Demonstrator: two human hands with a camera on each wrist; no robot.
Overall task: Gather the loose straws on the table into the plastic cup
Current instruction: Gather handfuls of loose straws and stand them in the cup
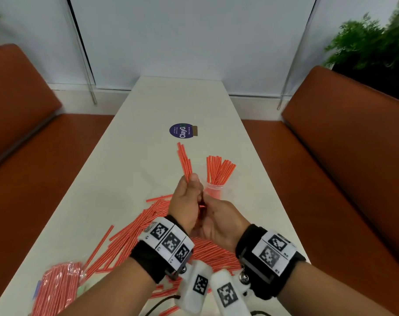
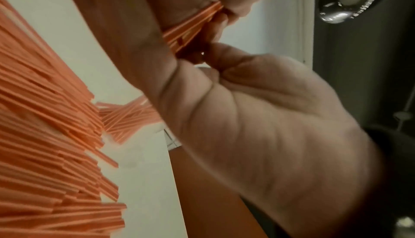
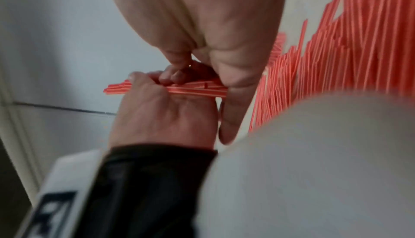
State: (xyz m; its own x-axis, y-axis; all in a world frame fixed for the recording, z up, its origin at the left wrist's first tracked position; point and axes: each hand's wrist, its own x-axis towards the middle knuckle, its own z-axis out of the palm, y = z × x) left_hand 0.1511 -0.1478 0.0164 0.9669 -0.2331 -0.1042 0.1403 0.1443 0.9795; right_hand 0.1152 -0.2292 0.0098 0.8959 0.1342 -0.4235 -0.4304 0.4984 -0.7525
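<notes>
My left hand [image 1: 185, 199] grips a small bundle of red striped straws [image 1: 184, 158] that points up and away from me. My right hand [image 1: 221, 220] is pressed against it, its curled fingers and thumb pinching the bundle's lower end. The right wrist view shows the left hand [image 3: 161, 114] wrapped round the bundle [image 3: 179, 89] and the right fingers [image 3: 175, 61] on it. In the left wrist view the bundle [image 2: 195, 27] runs between both hands. Just beyond the hands stands the clear plastic cup [image 1: 213, 191], with several straws [image 1: 219, 169] upright in it. Under my wrists lies a big loose pile of straws [image 1: 134, 233].
A plastic bag of more straws [image 1: 55, 288] lies at the near left of the long white table [image 1: 171, 99]. A round purple sticker [image 1: 182, 131] sits farther out. Orange benches [image 1: 330, 156] run along both sides. A plant [image 1: 376, 42] stands at the far right.
</notes>
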